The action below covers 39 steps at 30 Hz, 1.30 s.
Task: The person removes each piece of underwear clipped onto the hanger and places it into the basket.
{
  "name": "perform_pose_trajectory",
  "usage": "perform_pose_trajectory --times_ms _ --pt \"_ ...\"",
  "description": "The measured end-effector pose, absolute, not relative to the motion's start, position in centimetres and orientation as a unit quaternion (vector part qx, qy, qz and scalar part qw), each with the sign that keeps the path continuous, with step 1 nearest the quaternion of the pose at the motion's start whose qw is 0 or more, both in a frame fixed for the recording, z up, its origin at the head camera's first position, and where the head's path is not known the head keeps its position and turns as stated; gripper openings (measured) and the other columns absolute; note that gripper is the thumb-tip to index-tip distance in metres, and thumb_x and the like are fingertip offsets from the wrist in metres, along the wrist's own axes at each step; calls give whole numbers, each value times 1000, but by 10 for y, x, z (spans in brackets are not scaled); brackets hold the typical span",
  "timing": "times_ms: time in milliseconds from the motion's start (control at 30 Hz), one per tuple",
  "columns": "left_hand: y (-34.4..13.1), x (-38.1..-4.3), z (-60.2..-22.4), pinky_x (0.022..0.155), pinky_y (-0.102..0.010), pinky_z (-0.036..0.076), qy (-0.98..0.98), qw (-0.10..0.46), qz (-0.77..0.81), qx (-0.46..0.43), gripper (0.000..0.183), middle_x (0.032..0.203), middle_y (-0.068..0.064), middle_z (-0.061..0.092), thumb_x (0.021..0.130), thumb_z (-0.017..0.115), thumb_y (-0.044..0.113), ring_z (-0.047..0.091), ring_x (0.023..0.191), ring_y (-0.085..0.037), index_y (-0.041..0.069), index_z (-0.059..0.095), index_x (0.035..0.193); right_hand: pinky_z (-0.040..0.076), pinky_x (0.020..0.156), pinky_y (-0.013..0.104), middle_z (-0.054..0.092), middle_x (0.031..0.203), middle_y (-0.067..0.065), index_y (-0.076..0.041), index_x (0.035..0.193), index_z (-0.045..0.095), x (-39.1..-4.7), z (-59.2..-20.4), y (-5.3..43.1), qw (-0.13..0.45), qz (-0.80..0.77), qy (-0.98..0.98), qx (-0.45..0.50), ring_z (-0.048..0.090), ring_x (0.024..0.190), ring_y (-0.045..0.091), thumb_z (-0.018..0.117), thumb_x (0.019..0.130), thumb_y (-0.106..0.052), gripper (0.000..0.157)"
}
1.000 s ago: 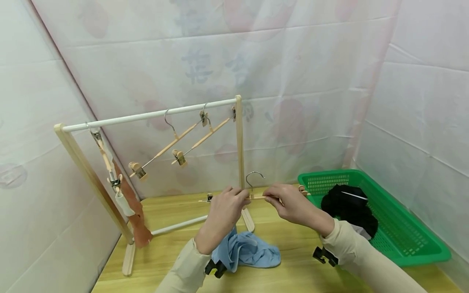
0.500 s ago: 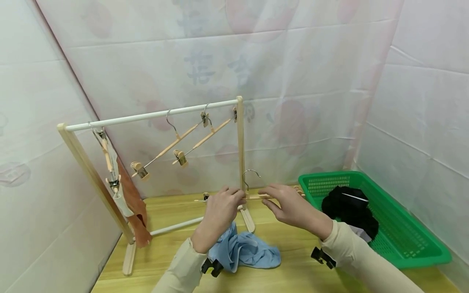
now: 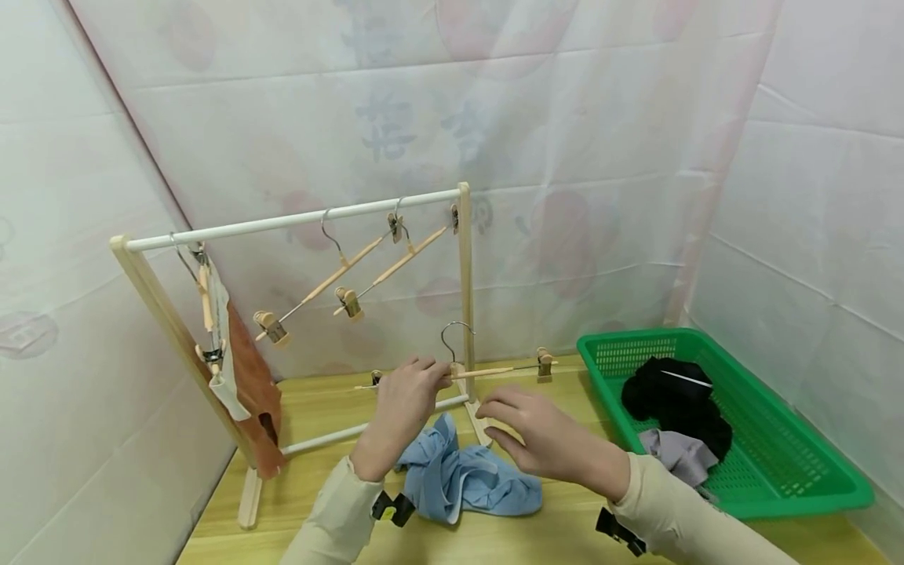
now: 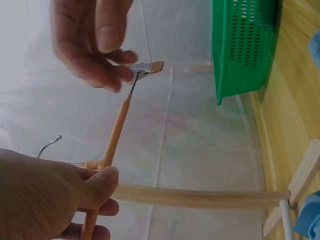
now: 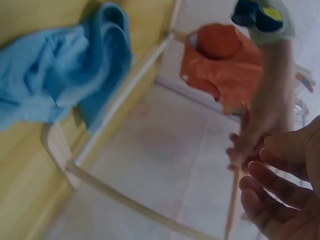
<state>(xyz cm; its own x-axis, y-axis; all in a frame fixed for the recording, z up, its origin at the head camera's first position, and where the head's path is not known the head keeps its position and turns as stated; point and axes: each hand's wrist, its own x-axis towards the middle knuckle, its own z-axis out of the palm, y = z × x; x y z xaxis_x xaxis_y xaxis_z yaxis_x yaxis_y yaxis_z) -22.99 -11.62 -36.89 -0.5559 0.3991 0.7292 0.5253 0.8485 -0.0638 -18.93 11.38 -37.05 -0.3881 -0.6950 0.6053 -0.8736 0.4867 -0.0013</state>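
Observation:
My left hand pinches a wooden clip hanger by its bar, left of the metal hook; the left wrist view shows the thumb pressed on the bar. Off the hanger, my right hand hovers with loosely bent fingers and holds nothing. Beneath the hands a crumpled light blue garment lies on the wooden table. An orange garment with a pale band hangs from a clip hanger at the rack's left end.
A small rack with a white rail carries two bare clip hangers. To the right stands a green basket with black cloth and a grey cloth inside.
My right hand has let go of the hanger and drawn down toward me. The left hand has shifted slightly left with the hanger, uncovering its right clip.

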Motion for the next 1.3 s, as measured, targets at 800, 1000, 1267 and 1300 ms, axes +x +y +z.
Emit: perform_pose_trajectory --times_ms 800,1000,1267,1300 --pt "-166 -239 -382 40 -21 28 -896 372 -111 -214 5 79 7 76 84 80 24 59 54 -16 24 75 85 51 66 17 55 137 2 -22 147 48 -222 -449 80 -16 33 -905 423 61 96 8 66 93 2 63" --pt "-174 -240 -386 41 -20 28 -901 361 -113 -212 5 80 6 76 85 78 26 59 54 -16 21 76 86 39 48 16 44 155 6 -29 154 38 -229 -464 67 -38 -7 -904 425 50 67 4 77 83 6 88" --pt "-180 -241 -388 40 -19 25 -904 355 -118 -207 4 78 3 76 85 80 22 53 50 -13 21 76 85 35 43 20 33 166 2 -46 157 26 -237 -474 51 -91 -15 -907 411 44 49 7 77 83 7 104" --pt "-181 -241 -388 40 -19 25 -905 352 -119 -208 5 78 3 76 85 81 21 52 50 -13 20 76 85 35 43 20 32 166 2 -47 157 26 -237 -474 49 -98 -10 -907 409 44 49 8 76 83 8 105"
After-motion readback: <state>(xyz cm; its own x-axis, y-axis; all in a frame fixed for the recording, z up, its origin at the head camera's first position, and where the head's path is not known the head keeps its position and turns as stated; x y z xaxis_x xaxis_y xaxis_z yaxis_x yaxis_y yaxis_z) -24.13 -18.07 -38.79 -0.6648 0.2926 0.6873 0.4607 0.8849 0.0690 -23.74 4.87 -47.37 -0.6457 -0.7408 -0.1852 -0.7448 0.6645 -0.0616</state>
